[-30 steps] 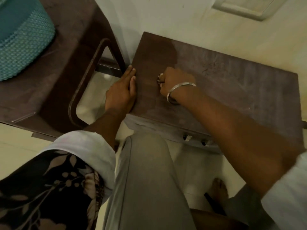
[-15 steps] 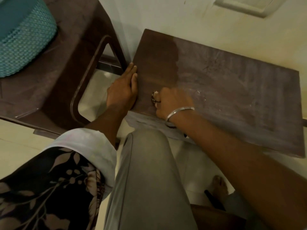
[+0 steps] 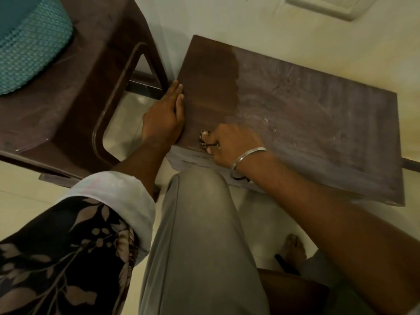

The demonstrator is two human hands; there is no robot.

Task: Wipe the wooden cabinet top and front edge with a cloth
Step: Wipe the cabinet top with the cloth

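1. The left sleeve (image 3: 56, 258) is dark fabric printed with pale leaves and sprigs.
2. It ends in a wide, pale grey turned-back cuff (image 3: 118, 196).
3. A thin silver bangle (image 3: 247, 155) circles the wrist of the right hand (image 3: 231, 144).
4. The trousers (image 3: 200, 235) are plain grey.
5. One foot (image 3: 295, 246) shows uncovered toes.

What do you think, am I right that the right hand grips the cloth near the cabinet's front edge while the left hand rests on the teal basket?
No: in the head view the left hand rests on the cabinet at its left edge, not on the teal basket. The right hand does grip the cloth near the front edge.
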